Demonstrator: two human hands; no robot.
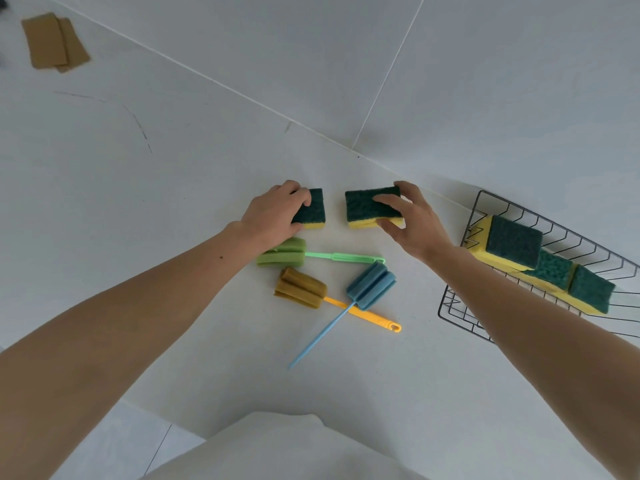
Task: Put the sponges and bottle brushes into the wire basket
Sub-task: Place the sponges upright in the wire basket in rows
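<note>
Two yellow sponges with green scouring tops lie on the white counter. My left hand [273,213] grips the left sponge [313,211]; my right hand [412,216] grips the right sponge [363,204]. Both sponges rest on the counter. Below them lie three bottle brushes: a green one [284,253], an ochre one with an orange handle [301,287], and a blue one [372,284] crossing over the orange handle. The black wire basket [457,310] stands at the right and holds three sponges [512,240] in a row.
Brown cardboard pieces [52,41] lie at the far left of the counter. A white tiled wall runs behind the sponges and basket. My right forearm crosses the basket's near side. The counter's front edge is just before my body.
</note>
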